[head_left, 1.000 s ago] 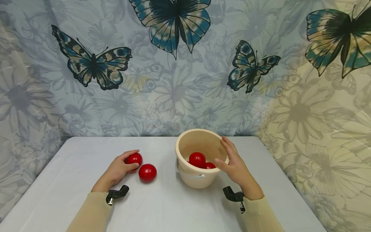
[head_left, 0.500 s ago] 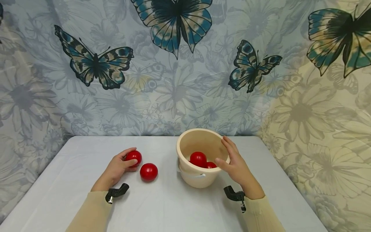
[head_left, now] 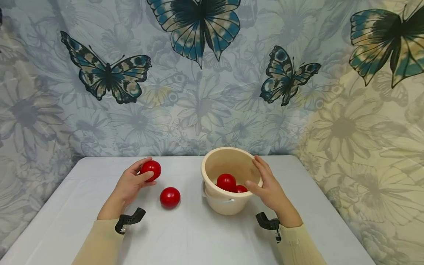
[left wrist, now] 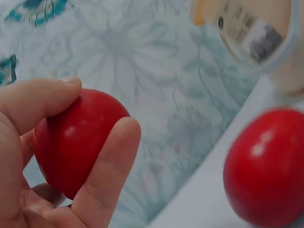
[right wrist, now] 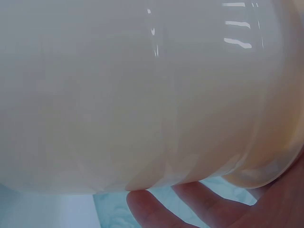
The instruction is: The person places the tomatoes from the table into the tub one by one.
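My left hand (head_left: 130, 182) holds a smooth, glossy red ball (head_left: 151, 170) between thumb and fingers, raised above the white table. The left wrist view shows the thumb lying across this held ball (left wrist: 80, 142). A second red ball (head_left: 170, 198) rests on the table, just right of and nearer than that hand. On the other side stands a cream bucket (head_left: 222, 204) with a pale handle; inside it are red balls (head_left: 226, 182), partly hidden by the front wall. My right hand (head_left: 269, 189) grips the bucket's right rim, thumb over the edge, fingers (right wrist: 154, 209) along the outer wall.
A white-covered table (head_left: 195, 235) carries everything, its back edge close to a butterfly-and-flower patterned cloth (head_left: 202, 106). Black camera mounts (head_left: 130, 220) sit on both wrists. The bucket's handle (head_left: 218, 201) hangs down on its near side.
My left hand has lifted its red ball off the table, moving up and slightly left, away from the second ball. The right hand and bucket have stayed put.
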{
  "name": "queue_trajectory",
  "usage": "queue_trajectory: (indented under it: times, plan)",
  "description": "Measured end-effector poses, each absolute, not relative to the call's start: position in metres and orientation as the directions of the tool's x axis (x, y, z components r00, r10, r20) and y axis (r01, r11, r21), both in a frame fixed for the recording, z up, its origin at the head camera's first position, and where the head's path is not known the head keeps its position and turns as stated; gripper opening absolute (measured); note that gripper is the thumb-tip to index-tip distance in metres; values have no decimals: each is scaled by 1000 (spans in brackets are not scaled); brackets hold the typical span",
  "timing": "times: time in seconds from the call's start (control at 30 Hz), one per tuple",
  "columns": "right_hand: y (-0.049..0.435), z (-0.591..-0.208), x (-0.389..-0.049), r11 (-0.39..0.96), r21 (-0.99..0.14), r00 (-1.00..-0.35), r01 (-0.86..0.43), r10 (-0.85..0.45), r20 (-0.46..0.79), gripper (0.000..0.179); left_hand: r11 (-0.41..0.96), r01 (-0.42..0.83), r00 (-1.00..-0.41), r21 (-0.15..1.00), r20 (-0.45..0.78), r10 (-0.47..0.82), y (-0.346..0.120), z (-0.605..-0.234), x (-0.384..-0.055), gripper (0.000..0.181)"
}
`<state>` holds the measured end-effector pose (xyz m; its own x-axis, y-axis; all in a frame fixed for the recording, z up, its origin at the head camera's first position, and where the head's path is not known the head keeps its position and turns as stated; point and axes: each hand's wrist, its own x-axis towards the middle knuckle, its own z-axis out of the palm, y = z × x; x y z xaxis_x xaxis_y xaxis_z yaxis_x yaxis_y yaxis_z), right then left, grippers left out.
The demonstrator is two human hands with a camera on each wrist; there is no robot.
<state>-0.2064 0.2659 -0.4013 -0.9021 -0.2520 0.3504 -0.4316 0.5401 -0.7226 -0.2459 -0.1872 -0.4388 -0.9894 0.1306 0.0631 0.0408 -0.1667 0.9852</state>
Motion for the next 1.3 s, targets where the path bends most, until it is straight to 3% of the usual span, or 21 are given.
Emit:
queue_trajectory:
  times: [0.5, 0.83, 1.3]
  plan:
    - [265, -399, -205, 521, -733, -900, -436, -257, 353, 80, -95, 215, -929, 972, 233, 288, -133, -359, -210, 56]
    - [265, -399, -204, 513, -742, -902, -432, -254, 349, 81, -54, 239, -895, 969, 242, 376, -88, -326, -220, 57]
    - [266, -401, -205, 518, -743, -906, -423, -245, 345, 81, -25, 189, -886, 982, 182, 427, -34, -325, -249, 54]
